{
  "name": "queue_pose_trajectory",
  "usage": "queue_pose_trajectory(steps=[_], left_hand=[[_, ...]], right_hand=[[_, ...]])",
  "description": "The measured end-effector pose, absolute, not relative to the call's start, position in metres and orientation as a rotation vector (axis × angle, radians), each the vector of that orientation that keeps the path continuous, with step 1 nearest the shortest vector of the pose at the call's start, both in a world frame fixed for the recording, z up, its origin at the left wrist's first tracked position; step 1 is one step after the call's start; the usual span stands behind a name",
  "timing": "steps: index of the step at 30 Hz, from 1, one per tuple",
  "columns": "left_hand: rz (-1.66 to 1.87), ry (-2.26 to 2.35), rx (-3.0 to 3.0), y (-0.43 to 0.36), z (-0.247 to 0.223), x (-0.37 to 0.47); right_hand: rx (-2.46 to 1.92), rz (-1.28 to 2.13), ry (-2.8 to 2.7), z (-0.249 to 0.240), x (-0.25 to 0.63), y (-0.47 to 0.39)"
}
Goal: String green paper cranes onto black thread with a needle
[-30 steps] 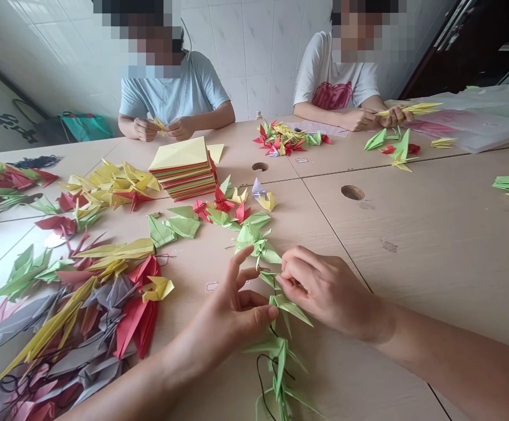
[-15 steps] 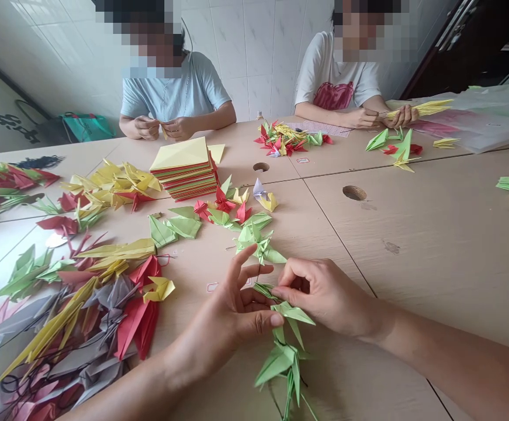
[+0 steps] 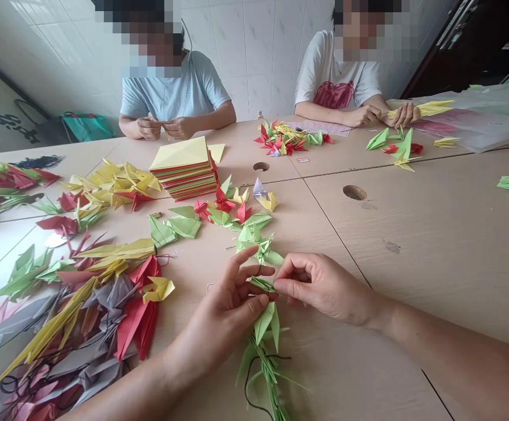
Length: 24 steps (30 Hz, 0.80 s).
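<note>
Green folded-paper strand [image 3: 265, 323] at the near middle of the table [image 3: 412, 251], gripped by thumb and fingers of the left hand [image 3: 236, 301] and pinched between closed fingertips of the right hand [image 3: 319, 289].

Your left fingers [image 3: 258, 302] partly hide the green origami crane [image 3: 262, 285]; the view's lower edge cuts off your crane strand [image 3: 270, 383]; print on the red-bordered label [image 3: 303, 160] is illegible

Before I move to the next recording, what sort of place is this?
Probably a craft workroom, though perhaps a home: the table bears a paper stack and heaps of folded shapes, and two people sit working across it.
</note>
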<state>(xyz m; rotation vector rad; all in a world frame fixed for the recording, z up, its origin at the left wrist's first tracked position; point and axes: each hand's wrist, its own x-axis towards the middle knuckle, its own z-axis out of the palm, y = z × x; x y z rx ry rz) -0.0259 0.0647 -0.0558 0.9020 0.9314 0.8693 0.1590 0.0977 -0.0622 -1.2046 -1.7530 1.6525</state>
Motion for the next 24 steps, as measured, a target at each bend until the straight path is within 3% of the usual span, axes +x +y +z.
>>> queue_pose_trajectory(steps=[18,24], left_hand=[[0.984,1.124,1.178,0.066,-0.060,-0.026],[0.960,1.163,1.283,0.067,-0.060,-0.030]], right_hand=[[-1.121,1.978,-1.601,-0.055,0.158,0.091],[-1.190,1.785,-1.671,-0.058,0.158,0.095]])
